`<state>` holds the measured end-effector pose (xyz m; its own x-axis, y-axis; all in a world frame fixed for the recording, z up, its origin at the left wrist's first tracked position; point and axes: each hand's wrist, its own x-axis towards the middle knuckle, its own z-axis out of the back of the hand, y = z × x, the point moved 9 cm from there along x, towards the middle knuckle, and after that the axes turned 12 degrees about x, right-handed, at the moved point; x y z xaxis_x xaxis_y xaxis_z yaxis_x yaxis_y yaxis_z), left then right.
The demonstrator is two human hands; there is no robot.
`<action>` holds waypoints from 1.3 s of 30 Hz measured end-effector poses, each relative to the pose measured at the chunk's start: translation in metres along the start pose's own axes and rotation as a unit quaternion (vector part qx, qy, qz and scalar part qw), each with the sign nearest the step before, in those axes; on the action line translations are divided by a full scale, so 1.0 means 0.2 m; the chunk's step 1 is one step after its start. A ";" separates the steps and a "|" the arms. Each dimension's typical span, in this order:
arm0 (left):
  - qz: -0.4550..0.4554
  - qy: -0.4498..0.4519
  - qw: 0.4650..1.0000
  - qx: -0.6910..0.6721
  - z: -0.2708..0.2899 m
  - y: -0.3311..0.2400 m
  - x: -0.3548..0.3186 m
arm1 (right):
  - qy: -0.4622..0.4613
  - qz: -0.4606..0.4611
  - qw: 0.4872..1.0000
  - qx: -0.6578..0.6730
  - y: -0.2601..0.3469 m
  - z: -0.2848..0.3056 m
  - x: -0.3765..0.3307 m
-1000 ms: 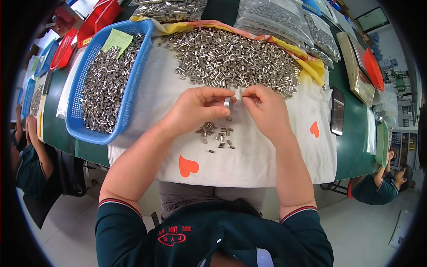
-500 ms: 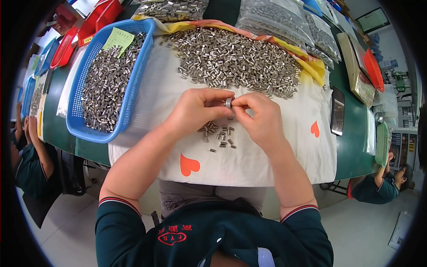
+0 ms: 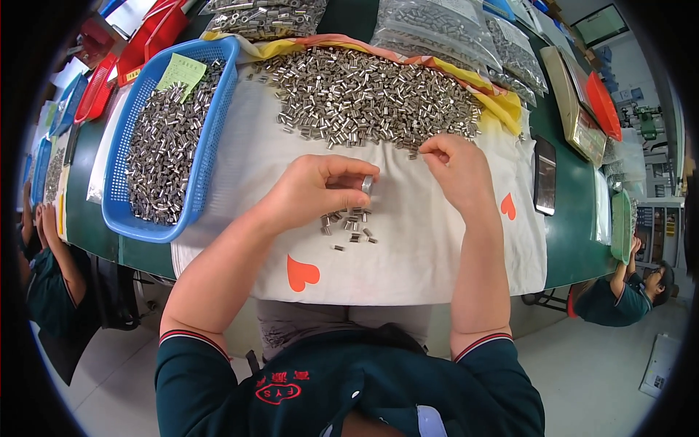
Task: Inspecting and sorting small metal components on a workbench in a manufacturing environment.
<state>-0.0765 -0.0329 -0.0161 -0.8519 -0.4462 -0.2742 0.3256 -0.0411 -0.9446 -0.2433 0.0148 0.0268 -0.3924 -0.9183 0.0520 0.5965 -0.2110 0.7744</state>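
My left hand grips a short, round silver metal piece between thumb and fingers, above the white cloth. Below it lies a small scatter of little metal cylinders, partly covered by the thumb. Farther right, my right hand has its thumb and forefinger pinched together at the near edge of a wide pile of the same metal cylinders. Whether a cylinder is between those fingertips is too small to make out.
A blue plastic basket of metal cylinders with a green paper slip stands at left. Filled clear bags lie behind the pile. A phone rests at right. Other people sit at both sides.
My right hand has left the round metal piece and moved right and away from me to the pile's edge. My left hand still holds the piece, close to where it was.
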 end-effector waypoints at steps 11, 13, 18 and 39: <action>-0.041 -0.020 0.993 -0.104 0.03 0.01 0.01 | 0.025 0.077 0.997 -0.012 0.15 -0.13 -0.04; -0.038 -0.037 0.990 -0.130 0.04 0.00 0.01 | 0.063 0.056 0.991 0.106 0.20 -0.15 -0.07; -0.052 -0.044 0.987 -0.147 0.05 0.01 0.02 | 0.107 0.029 0.961 0.254 0.23 -0.24 -0.11; -0.002 -0.013 0.997 -0.075 0.02 0.02 -0.01 | 0.129 0.016 0.977 0.171 0.16 -0.16 -0.07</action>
<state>-0.0727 -0.0356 -0.0183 -0.8415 -0.4695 -0.2674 0.2559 0.0896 -0.9625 -0.1966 0.0096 0.0304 -0.1619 -0.9857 -0.0466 0.3195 -0.0971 0.9426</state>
